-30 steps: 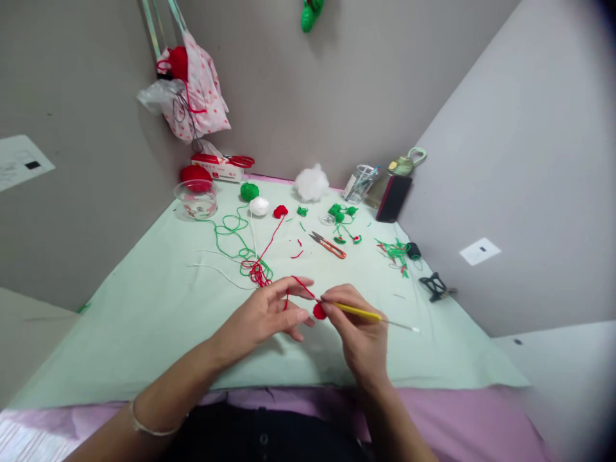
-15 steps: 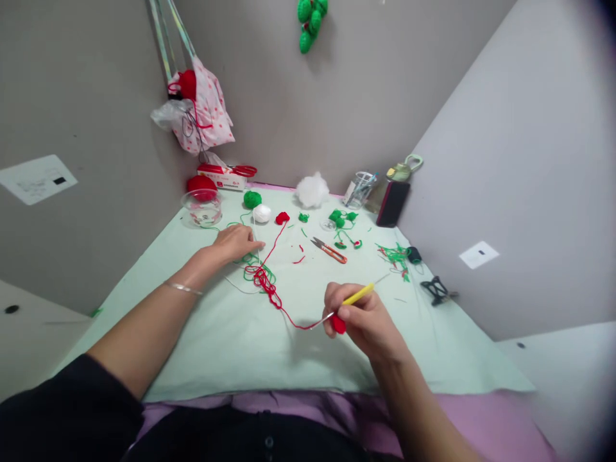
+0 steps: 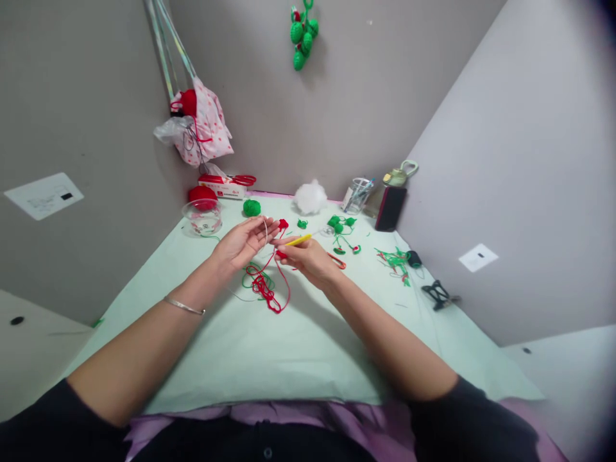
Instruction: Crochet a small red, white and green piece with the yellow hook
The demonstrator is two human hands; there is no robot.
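Observation:
My left hand (image 3: pixel 244 240) is palm up with its fingers stretched out. A strand of white yarn (image 3: pixel 266 232) runs across those fingers. Close against its fingertips, my right hand (image 3: pixel 308 258) grips a crochet hook with a yellow handle (image 3: pixel 299 240). A small red crocheted piece (image 3: pixel 282 255) is also in the right fingers, mostly covered by them. From there red yarn (image 3: pixel 287 289) drops to a loose red tangle (image 3: pixel 264 285) on the cloth. Loops of green yarn (image 3: pixel 248 280) lie beside that tangle.
At the back are a green yarn ball (image 3: pixel 251 207), white stuffing (image 3: pixel 310 197), a clear tub (image 3: pixel 202 218) and a cup of pens (image 3: pixel 357 196). Orange-handled snips (image 3: pixel 337 260) lie partly behind my right hand. A phone (image 3: pixel 391 208) leans at right, near yarn scraps (image 3: pixel 395 262).
My left hand has lifted from the cloth and turned palm up with white yarn across it. My right hand has moved up and left to meet it, bringing the hook and red piece.

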